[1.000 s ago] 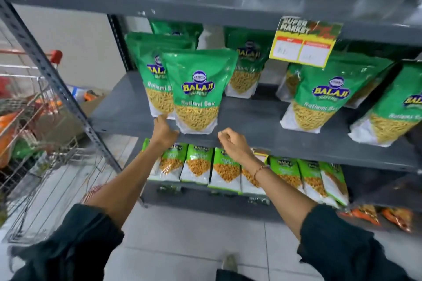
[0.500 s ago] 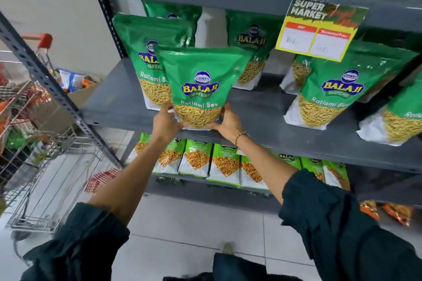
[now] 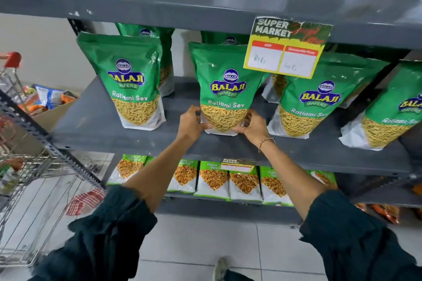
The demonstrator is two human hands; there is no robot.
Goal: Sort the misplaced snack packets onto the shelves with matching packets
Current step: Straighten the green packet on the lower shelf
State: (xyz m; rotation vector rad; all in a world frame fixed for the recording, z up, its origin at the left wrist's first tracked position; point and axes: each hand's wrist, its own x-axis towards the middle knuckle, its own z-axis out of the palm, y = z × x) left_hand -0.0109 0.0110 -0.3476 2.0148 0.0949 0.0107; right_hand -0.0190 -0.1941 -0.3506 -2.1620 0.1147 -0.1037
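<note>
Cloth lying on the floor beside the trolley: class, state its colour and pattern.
The cloth is red-and-white checked, seen in the head view.

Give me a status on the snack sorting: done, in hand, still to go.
Done: Ratlami Sev pouches stand on the middle shelf, none mismatched. In hand: left hand and right hand grip the base of the centre Ratlami Sev pouch, standing it up there. Left: mixed packets wait in the cardboard box beside the trolley.

The packet (image 3: pixel 225 89) in the grip reads "BALAJI WAFERS Ratlami Sev"; above-right, a tag (image 3: pixel 286 47) reads "SUPER MARKET".
</note>
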